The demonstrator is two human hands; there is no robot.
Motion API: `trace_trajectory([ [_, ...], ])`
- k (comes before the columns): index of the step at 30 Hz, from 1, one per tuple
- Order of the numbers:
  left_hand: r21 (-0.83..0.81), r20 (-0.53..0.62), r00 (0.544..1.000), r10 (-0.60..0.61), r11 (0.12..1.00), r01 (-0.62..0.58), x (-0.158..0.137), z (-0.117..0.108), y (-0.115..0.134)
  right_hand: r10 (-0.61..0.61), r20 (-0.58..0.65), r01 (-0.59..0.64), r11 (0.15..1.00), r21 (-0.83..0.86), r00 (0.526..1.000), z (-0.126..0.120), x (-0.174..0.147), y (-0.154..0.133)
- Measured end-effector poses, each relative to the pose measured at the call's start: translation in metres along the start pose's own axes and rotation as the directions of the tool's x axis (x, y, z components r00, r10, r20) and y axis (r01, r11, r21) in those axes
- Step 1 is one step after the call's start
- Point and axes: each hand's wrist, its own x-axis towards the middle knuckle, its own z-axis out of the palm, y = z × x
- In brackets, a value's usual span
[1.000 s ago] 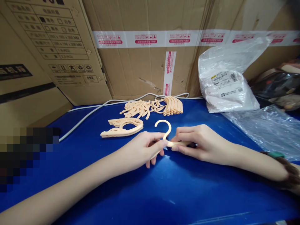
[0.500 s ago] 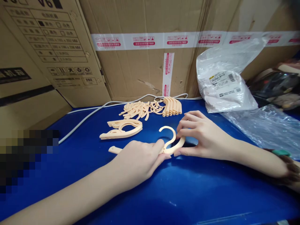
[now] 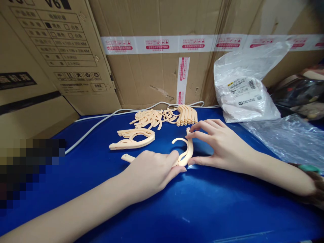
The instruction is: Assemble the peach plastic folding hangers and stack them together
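A cream plastic folding hanger (image 3: 188,152) is between my hands, low over the blue tabletop. My left hand (image 3: 152,172) is closed around its middle and left arm, whose tip sticks out to the left; the palm hides much of it. My right hand (image 3: 221,145) has its fingers at the top of the hanger's right arm and the thumb by its lower bend. That arm stands up beside the curved hook. Just beyond my left hand lie folded hangers (image 3: 143,144).
Behind are loose cream hanger pieces (image 3: 148,118) and a row of curved hanger arms (image 3: 186,115). A white cable (image 3: 93,128) runs along the back. Cardboard boxes (image 3: 149,77) wall the rear and left. A white plastic bag (image 3: 243,91) and clear plastic film (image 3: 286,141) lie right.
The hanger's right arm has swung upward toward the hook, with my right fingers at its end. My left hand keeps its hold in nearly the same place.
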Motion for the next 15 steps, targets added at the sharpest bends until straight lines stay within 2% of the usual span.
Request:
trace_trajectory([
  [9,-0.002,-0.026,1.0,0.009,1.0,-0.009,-0.0018,0.002,-0.0017,-0.023,0.01,0.022,0.999,0.036,1.0,0.0013,0.0002,-0.0021],
  [15,-0.003,-0.05,0.998,0.026,1.0,-0.027,-0.0027,0.0031,-0.0021,-0.137,0.041,0.131,0.984,0.124,0.99,0.0002,-0.001,-0.0044],
])
